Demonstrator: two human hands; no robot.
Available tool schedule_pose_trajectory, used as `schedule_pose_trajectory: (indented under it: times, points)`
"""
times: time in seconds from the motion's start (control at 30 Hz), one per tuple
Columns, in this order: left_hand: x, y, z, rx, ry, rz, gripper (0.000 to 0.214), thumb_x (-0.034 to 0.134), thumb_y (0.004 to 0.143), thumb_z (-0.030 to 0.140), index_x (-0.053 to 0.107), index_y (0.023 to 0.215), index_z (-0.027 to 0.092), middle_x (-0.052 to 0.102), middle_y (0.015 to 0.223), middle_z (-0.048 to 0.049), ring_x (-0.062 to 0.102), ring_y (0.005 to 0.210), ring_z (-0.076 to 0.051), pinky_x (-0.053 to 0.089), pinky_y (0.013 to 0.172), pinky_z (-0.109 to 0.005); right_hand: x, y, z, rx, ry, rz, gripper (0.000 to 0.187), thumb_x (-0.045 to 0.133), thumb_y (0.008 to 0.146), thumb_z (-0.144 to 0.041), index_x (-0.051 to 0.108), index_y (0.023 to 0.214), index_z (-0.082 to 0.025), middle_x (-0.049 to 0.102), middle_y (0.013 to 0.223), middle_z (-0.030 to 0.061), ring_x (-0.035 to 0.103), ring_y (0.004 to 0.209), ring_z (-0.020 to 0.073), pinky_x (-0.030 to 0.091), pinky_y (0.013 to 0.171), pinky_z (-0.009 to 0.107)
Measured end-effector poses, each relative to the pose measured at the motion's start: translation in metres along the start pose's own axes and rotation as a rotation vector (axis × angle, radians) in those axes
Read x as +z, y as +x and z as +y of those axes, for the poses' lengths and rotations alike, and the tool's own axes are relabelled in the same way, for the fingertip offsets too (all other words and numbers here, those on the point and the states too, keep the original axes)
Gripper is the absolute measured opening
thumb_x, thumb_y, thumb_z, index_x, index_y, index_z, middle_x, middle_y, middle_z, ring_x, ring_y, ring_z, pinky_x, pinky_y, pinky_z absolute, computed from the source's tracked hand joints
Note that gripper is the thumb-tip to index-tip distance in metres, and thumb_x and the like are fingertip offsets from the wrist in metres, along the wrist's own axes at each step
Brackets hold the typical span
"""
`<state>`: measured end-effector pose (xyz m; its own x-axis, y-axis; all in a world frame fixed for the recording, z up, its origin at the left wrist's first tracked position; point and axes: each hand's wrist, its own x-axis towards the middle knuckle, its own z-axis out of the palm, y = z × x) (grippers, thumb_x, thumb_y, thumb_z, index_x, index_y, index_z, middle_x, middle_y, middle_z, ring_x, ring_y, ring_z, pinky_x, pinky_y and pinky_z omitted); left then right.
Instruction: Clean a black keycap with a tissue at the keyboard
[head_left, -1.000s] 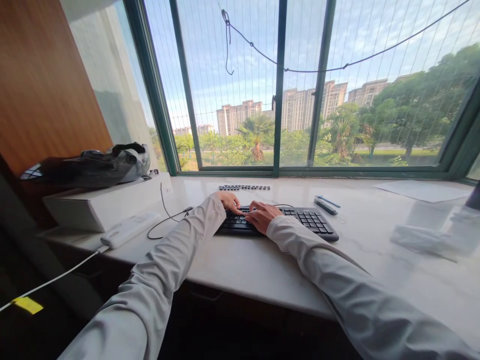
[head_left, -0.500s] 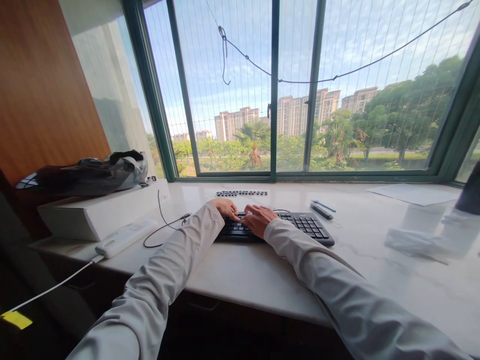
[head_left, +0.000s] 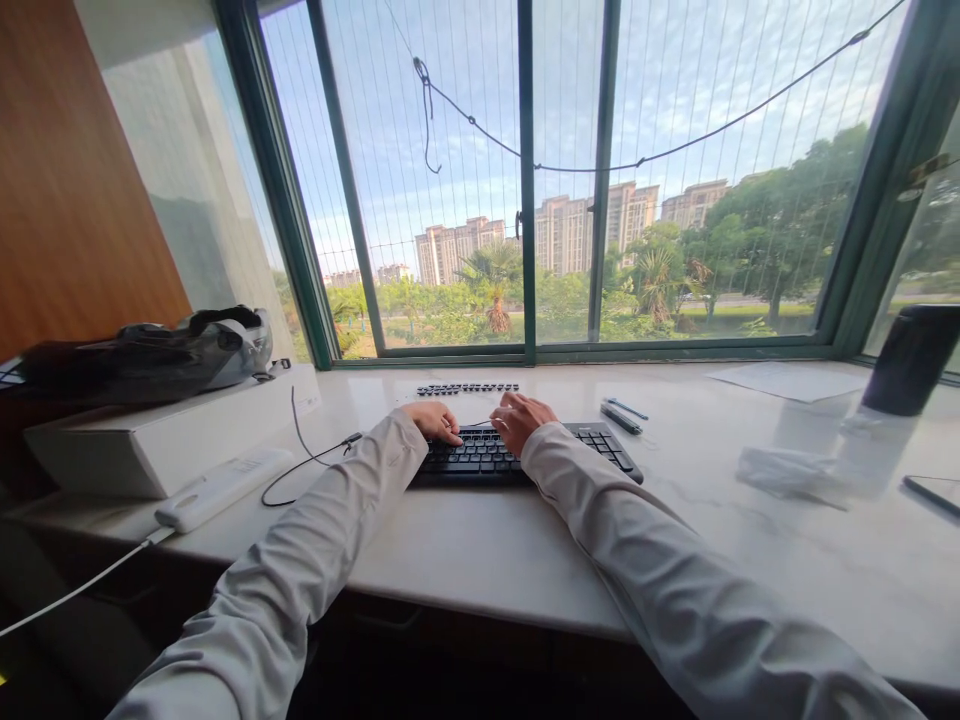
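Note:
A black keyboard [head_left: 480,458] lies on the white marble sill [head_left: 480,540] in front of the window. My left hand [head_left: 433,420] rests on the keyboard's upper left keys, fingers curled down onto them. My right hand [head_left: 520,419] sits at the keyboard's upper middle, fingers bent and slightly raised over the far edge. Neither hand holds anything. A row of loose black keycaps [head_left: 467,389] lies just beyond the keyboard. Both arms wear light grey sleeves.
A white box [head_left: 150,440] with a dark bag [head_left: 142,355] on it stands at the left, beside a white power strip [head_left: 221,487] and a black cable [head_left: 300,455]. Pens [head_left: 621,415] lie right of the keyboard. Paper [head_left: 787,380], crumpled plastic [head_left: 787,470] and a dark cylinder [head_left: 911,358] sit at right.
The view has swung to the right, bringing the dark cylinder into sight. My right hand has shifted from the middle keys up toward the keyboard's far edge; my left hand stays on the keys.

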<state>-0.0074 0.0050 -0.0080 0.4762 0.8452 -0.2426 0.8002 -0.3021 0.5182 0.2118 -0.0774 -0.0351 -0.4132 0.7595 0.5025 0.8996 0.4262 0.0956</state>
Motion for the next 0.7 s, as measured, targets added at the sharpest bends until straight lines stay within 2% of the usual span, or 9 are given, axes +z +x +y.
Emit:
schedule_pose_trajectory:
  times: [0.03,0.07,0.13,0.2,0.23,0.33,0.43,0.57,0.7]
  points:
    - [-0.002,0.0,-0.003,-0.012,-0.018,-0.017,0.058,0.08,0.038,0.058,0.06,0.075,0.018,0.053,0.061,0.0034,0.038,0.051,-0.008,0.027,0.048,-0.023,0.0,0.0,0.001,0.004,0.003,0.006,0.035,0.035,0.093,-0.036,0.067,0.103,-0.027,0.057,0.11,0.0064,0.054,0.096,0.0185,0.042,0.078,0.031]
    - [-0.004,0.001,-0.008,-0.007,-0.043,0.021,0.059,0.078,0.042,0.059,0.06,0.08,0.018,0.053,0.063,0.0031,0.037,0.05,-0.007,0.027,0.047,-0.022,0.0,0.0,0.002,0.008,0.007,0.012,0.035,0.035,0.093,-0.036,0.066,0.104,-0.027,0.057,0.11,0.0066,0.054,0.096,0.0185,0.042,0.078,0.031]
    - [-0.008,0.005,-0.018,-0.01,-0.045,0.2,0.059,0.072,0.052,0.063,0.06,0.09,0.019,0.055,0.067,0.0018,0.037,0.049,-0.007,0.026,0.045,-0.023,0.001,-0.001,0.004,0.02,0.014,0.017,0.035,0.034,0.092,-0.035,0.066,0.105,-0.026,0.057,0.11,0.0072,0.053,0.097,0.0189,0.042,0.079,0.031]
    - [-0.012,0.011,-0.027,-0.057,0.079,0.392,0.058,0.065,0.061,0.063,0.062,0.098,0.017,0.056,0.068,-0.0001,0.04,0.049,-0.008,0.029,0.046,-0.023,0.001,-0.002,0.007,0.034,0.017,0.008,0.035,0.035,0.092,-0.034,0.066,0.104,-0.024,0.057,0.11,0.008,0.054,0.098,0.0197,0.043,0.079,0.032]
    - [-0.013,0.015,-0.03,-0.072,0.125,0.428,0.057,0.064,0.064,0.061,0.063,0.099,0.016,0.057,0.067,-0.0009,0.042,0.051,-0.009,0.031,0.047,-0.023,0.002,-0.002,0.008,0.041,0.017,-0.004,0.035,0.035,0.092,-0.033,0.067,0.102,-0.024,0.057,0.11,0.0085,0.054,0.098,0.0201,0.044,0.079,0.033]
    - [-0.018,0.031,-0.032,-0.08,0.241,0.476,0.05,0.063,0.066,0.057,0.068,0.096,0.017,0.06,0.068,-0.0022,0.051,0.061,-0.013,0.036,0.054,-0.022,0.003,-0.002,0.012,0.051,0.011,-0.057,0.034,0.037,0.09,-0.033,0.069,0.097,-0.022,0.057,0.109,0.01,0.054,0.097,0.0211,0.045,0.078,0.034]
    - [-0.025,0.05,-0.028,-0.085,0.362,0.534,0.039,0.064,0.066,0.051,0.071,0.088,0.02,0.066,0.079,-0.0036,0.057,0.077,-0.017,0.038,0.063,-0.022,0.004,-0.002,0.014,0.041,0.006,-0.073,0.032,0.041,0.088,-0.032,0.069,0.095,-0.02,0.057,0.107,0.011,0.055,0.096,0.0225,0.046,0.077,0.036]
    - [-0.033,0.079,-0.019,-0.131,0.499,0.58,0.026,0.067,0.065,0.042,0.072,0.078,0.02,0.069,0.088,-0.0079,0.059,0.089,-0.023,0.039,0.07,-0.024,0.003,-0.001,0.016,0.029,-0.014,-0.077,0.027,0.046,0.084,-0.029,0.069,0.094,-0.018,0.058,0.107,0.0119,0.055,0.096,0.023,0.047,0.077,0.036]
    - [-0.03,0.105,-0.008,-0.142,0.582,0.582,0.019,0.07,0.066,0.033,0.071,0.077,0.017,0.069,0.092,-0.0124,0.059,0.097,-0.028,0.041,0.079,-0.03,0.002,0.002,0.016,0.025,-0.045,-0.098,0.024,0.053,0.079,-0.026,0.069,0.093,-0.016,0.058,0.109,0.0122,0.054,0.097,0.0233,0.047,0.078,0.035]
